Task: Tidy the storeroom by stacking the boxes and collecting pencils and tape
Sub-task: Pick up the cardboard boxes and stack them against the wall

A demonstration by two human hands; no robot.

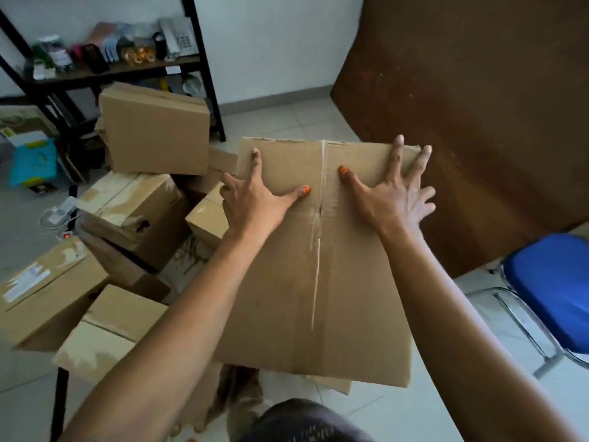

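Now both hands, left hand (255, 202) and right hand (393, 194), press cardboard box (318, 282); no legible writing.

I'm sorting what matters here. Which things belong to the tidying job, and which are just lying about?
Job: large brown cardboard box under both flat hands, left, right; scattered brown cardboard boxes; clear tape rolls on the shelf.

Lying about: blue padded chair; white desk phone; leaning brown board.
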